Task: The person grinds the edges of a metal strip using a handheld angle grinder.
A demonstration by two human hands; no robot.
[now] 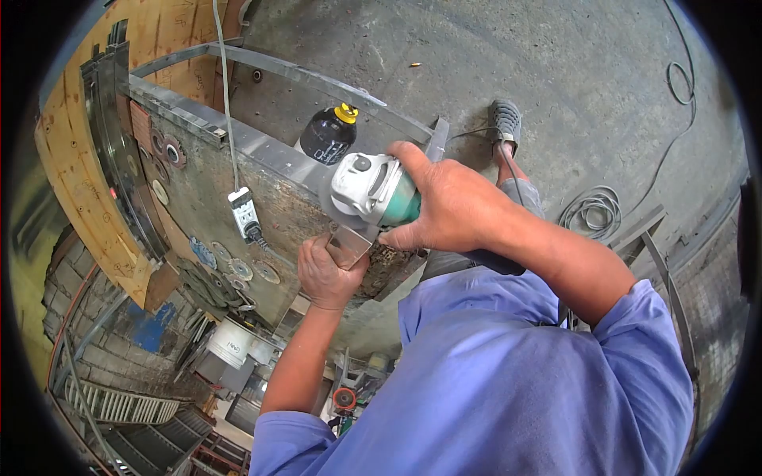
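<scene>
A white and green angle grinder [369, 189] is in my right hand [456, 202], whose fingers and thumb wrap round its green body. The grinder's disc looks blurred, at the left of its head. Just below the disc, my left hand [327, 274] grips a small flat metal piece [347, 246] close to the bench edge. Where disc and piece meet, I cannot tell whether they touch. The metal edge of the workbench [270, 155] runs beside both. A black bottle with a yellow cap [329, 135] stands behind the grinder.
A power strip [244, 213] hangs on a white cable at the bench side, near several grinding discs [240, 270]. A coiled cable [591, 213] lies on the concrete floor at right. A white bucket [230, 343] is at lower left. Wooden boards [75, 174] stand at left.
</scene>
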